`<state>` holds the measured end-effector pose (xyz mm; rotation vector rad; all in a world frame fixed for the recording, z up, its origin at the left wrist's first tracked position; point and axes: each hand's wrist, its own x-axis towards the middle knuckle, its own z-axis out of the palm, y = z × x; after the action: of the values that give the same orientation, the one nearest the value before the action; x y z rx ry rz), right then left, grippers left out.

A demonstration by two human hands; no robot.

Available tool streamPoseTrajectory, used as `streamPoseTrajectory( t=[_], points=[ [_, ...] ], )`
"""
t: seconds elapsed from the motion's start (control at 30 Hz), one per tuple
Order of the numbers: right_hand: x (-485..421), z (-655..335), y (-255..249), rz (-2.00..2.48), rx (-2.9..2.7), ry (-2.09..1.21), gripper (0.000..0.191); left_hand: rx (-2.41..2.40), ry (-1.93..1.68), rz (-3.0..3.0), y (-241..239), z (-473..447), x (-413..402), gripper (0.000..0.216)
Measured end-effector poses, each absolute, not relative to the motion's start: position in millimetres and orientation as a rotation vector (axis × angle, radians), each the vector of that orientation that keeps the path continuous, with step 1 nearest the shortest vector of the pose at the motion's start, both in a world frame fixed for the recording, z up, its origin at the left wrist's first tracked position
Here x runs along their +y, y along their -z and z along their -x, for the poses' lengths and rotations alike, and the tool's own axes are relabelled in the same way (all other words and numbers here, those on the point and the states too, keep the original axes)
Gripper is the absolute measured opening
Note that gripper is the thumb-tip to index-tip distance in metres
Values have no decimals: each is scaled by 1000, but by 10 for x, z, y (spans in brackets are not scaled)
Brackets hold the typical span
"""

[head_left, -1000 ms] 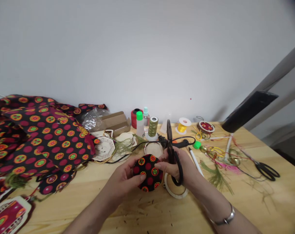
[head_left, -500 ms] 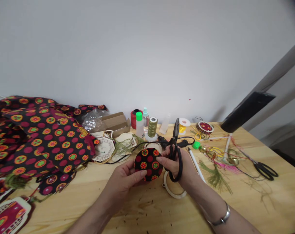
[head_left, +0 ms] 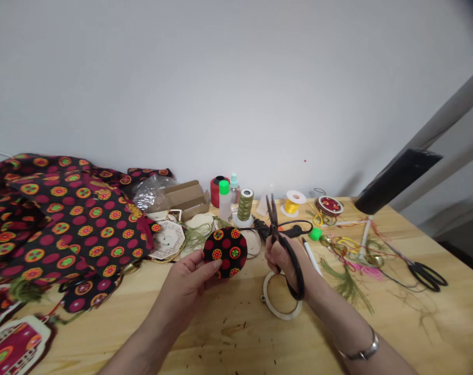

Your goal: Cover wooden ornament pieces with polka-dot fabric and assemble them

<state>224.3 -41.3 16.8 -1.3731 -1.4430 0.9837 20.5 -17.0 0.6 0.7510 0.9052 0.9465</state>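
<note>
My left hand [head_left: 189, 276] pinches a round disc covered in black fabric with red and orange dots [head_left: 225, 251], held upright above the wooden table [head_left: 228, 333]. My right hand [head_left: 286, 260] is closed round the handles of black scissors [head_left: 281, 239], whose blades point up and stand slightly apart. The two hands are apart, with a gap between disc and scissors. A pale wooden ring [head_left: 279, 307] lies on the table below my right hand.
Patterned fabric [head_left: 64, 224] is heaped at the left. Thread spools [head_left: 244, 204], small bottles [head_left: 224, 200], a yellow cord reel [head_left: 293, 202], a cardboard box [head_left: 183, 198] and wooden cut-outs [head_left: 166, 238] line the back. A second pair of scissors [head_left: 425, 273] and loose threads lie right.
My right hand let go of the disc and moved right with the scissors. My left hand carried the disc up and to the left.
</note>
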Motion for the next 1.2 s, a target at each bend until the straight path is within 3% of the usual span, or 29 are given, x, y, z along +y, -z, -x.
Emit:
streamPoseTrajectory(
  t=[0.27,1.2],
  points=[
    [-497,-2201,-269,1773,-1873,-725,27,899,-964,-760,-37,-201,-166,29],
    [-532,-2132,-248,1887,-1979,-482,40,861,-981,-773,-8,-213,-160,29]
  ],
)
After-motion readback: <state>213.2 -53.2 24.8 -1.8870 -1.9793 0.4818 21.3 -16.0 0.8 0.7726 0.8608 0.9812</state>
